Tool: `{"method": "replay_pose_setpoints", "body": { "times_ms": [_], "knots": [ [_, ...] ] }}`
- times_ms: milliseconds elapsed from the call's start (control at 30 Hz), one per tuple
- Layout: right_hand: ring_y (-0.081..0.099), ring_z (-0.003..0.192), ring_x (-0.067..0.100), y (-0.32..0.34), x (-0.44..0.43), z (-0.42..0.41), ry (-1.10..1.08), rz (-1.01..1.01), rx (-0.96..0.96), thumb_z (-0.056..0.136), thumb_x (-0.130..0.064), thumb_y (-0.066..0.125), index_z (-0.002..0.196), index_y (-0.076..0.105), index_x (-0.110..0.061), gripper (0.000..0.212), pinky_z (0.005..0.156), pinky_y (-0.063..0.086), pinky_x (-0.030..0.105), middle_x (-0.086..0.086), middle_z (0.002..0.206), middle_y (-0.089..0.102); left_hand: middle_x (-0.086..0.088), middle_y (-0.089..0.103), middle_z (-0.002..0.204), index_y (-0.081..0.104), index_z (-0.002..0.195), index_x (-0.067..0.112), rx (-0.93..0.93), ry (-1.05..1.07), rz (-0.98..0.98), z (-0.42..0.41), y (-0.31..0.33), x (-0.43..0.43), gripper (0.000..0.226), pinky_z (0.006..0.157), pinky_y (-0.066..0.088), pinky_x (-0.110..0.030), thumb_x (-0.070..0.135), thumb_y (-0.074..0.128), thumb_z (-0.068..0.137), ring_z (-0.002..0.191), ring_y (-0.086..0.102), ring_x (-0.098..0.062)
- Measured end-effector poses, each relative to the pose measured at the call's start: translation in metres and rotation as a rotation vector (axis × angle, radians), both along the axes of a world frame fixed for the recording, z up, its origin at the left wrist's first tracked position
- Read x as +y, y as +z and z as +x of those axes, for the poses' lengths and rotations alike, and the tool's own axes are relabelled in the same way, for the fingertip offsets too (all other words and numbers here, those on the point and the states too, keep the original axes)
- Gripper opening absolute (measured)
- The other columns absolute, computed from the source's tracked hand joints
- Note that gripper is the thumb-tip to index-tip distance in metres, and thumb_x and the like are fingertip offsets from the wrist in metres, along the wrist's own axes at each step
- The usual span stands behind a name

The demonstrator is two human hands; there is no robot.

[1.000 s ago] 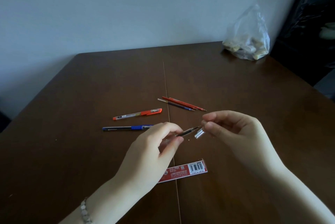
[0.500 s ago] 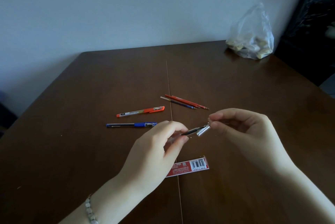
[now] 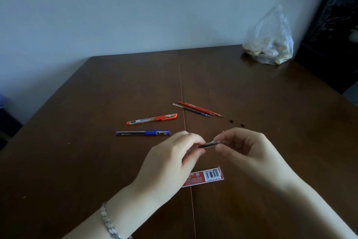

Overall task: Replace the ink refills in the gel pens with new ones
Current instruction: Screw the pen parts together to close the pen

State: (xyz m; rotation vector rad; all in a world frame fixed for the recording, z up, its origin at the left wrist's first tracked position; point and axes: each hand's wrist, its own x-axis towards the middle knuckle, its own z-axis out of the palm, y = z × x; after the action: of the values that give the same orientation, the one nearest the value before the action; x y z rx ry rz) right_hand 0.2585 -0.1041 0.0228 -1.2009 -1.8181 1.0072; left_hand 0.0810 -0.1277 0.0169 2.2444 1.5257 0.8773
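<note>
My left hand [image 3: 170, 163] pinches one end of a dark gel pen [image 3: 208, 144] held above the table. My right hand [image 3: 246, 149] closes its fingertips over the pen's other end, where the silver tip piece sat; that piece is hidden by the fingers. A red-capped pen [image 3: 152, 119] and a blue pen [image 3: 143, 132] lie on the table to the left. Three loose refills [image 3: 197, 110], two red and one dark blue, lie beyond my hands. A red refill packet [image 3: 205, 176] with a barcode lies under my wrists.
Two tiny dark bits [image 3: 236, 123] lie on the brown wooden table [image 3: 77, 161] near the refills' tips. A clear plastic bag [image 3: 270, 45] with pale lumps sits at the far right corner against the wall. Dark furniture [image 3: 337, 45] stands to the right.
My right hand has brought the silver tip piece onto the pen's end and closed over it. Both hands drifted slightly right, and the two dark bits have come into view.
</note>
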Motion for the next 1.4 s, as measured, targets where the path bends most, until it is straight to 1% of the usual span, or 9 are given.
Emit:
{"method": "replay_pose_setpoints", "body": {
  "times_ms": [133,267,400,533,633,767,867,1267,1400],
  "knots": [
    [0.052,0.048,0.006,-0.002,0.002,0.002,0.000,-0.010,-0.034,0.074,-0.048,0.054,0.067,0.065,-0.021,0.031,0.046,0.041,0.015,0.002,0.058,0.064,0.004,0.069,0.090,0.062,0.098,0.021,0.026,-0.018,0.032,0.003,0.000,0.002,0.022,0.068,0.050,-0.011,0.030,0.052,0.080,0.079,0.064,-0.006],
    [0.060,0.056,0.012,-0.003,0.007,0.006,-0.010,-0.023,0.012,0.081,-0.026,0.063,0.075,0.065,-0.022,0.007,0.056,0.049,0.022,0.004,0.069,0.069,0.003,0.070,0.089,0.063,0.097,0.020,0.030,-0.031,0.028,0.004,0.001,0.004,0.022,0.066,0.049,-0.010,0.029,0.052,0.080,0.077,0.064,-0.007],
    [0.051,0.048,0.002,-0.003,0.007,0.007,-0.025,0.009,-0.078,0.079,-0.039,0.059,0.068,0.066,-0.022,0.021,0.046,0.038,0.011,-0.001,0.057,0.063,0.003,0.070,0.090,0.063,0.098,0.019,0.049,-0.051,0.035,0.005,-0.001,0.004,0.023,0.066,0.052,-0.014,0.029,0.053,0.080,0.078,0.065,-0.008],
    [0.051,0.048,0.000,-0.004,0.006,0.009,0.019,0.007,-0.103,0.082,-0.022,0.062,0.071,0.065,-0.025,0.012,0.045,0.036,0.009,-0.019,0.056,0.061,0.003,0.070,0.090,0.063,0.097,0.020,0.039,-0.048,0.029,0.005,-0.003,0.003,0.022,0.067,0.050,-0.013,0.029,0.053,0.079,0.077,0.065,-0.008],
    [0.046,0.045,0.002,-0.006,0.005,0.008,0.010,0.014,-0.105,0.081,-0.039,0.056,0.064,0.063,-0.026,0.022,0.043,0.033,0.011,-0.017,0.051,0.057,0.002,0.070,0.090,0.063,0.097,0.019,0.040,-0.056,0.030,0.005,-0.005,0.003,0.022,0.068,0.051,-0.013,0.028,0.053,0.079,0.078,0.065,-0.008],
    [0.047,0.046,0.002,-0.008,0.005,0.009,0.022,0.008,-0.102,0.083,-0.029,0.058,0.069,0.064,-0.025,0.015,0.043,0.033,0.011,-0.018,0.055,0.059,0.002,0.070,0.090,0.063,0.098,0.019,0.041,-0.064,0.035,0.005,-0.003,0.003,0.023,0.067,0.053,-0.016,0.028,0.053,0.080,0.078,0.066,-0.009],
    [0.044,0.046,0.003,-0.008,0.004,0.008,0.021,0.021,-0.086,0.080,-0.044,0.050,0.068,0.063,-0.025,0.025,0.043,0.032,0.012,-0.011,0.055,0.057,0.002,0.070,0.090,0.063,0.098,0.018,0.046,-0.064,0.035,0.005,-0.003,0.003,0.023,0.067,0.053,-0.015,0.028,0.053,0.080,0.079,0.065,-0.008],
    [0.046,0.047,0.004,-0.015,0.005,0.005,0.001,0.049,-0.090,0.080,-0.041,0.054,0.067,0.064,-0.027,0.021,0.043,0.032,0.013,-0.017,0.058,0.057,0.002,0.070,0.089,0.063,0.097,0.019,0.047,-0.063,0.036,0.003,-0.007,0.002,0.021,0.067,0.049,-0.010,0.028,0.054,0.079,0.077,0.065,-0.007],
    [0.049,0.049,0.002,-0.015,0.005,0.004,0.008,0.014,-0.034,0.080,-0.029,0.062,0.076,0.065,-0.027,0.006,0.044,0.035,0.010,-0.014,0.061,0.060,0.004,0.070,0.090,0.062,0.098,0.021,0.030,-0.058,0.021,0.002,-0.006,0.003,0.027,0.068,0.049,-0.010,0.037,0.048,0.082,0.079,0.065,-0.007]
  ]
}}
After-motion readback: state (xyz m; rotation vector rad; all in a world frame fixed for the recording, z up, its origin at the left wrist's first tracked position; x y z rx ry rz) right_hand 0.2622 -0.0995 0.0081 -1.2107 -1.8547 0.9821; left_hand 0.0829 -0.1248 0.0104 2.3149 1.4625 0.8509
